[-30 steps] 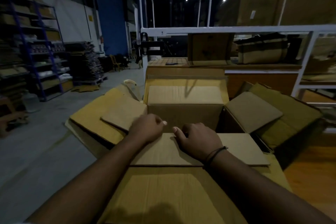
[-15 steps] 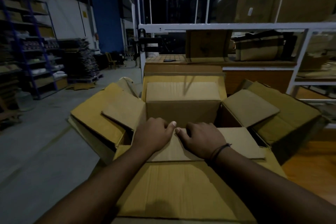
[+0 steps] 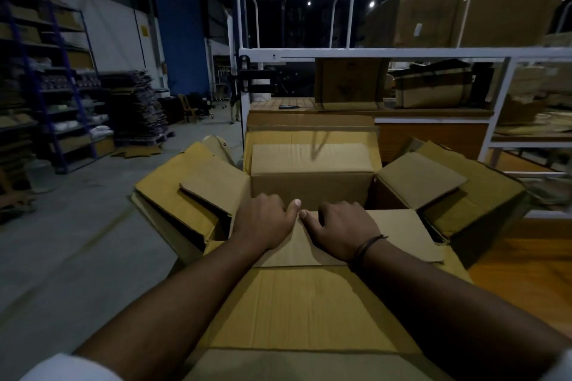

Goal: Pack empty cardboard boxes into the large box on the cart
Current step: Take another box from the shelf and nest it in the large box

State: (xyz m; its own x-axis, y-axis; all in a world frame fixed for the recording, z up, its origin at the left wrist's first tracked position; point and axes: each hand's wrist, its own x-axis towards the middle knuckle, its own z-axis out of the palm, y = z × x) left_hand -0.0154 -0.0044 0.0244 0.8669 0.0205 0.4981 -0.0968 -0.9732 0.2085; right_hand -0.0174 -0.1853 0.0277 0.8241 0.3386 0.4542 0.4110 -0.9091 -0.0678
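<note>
Left grip and right grip clench the far edge of an empty box, apparently seating it in the large box; next, press it flush

Orange wooden cart under the large box. Behind, a white-framed shelf bearing an upright box and a strapped bag. Grey floor at left.

Box nested in large box; shelving behind.
</note>
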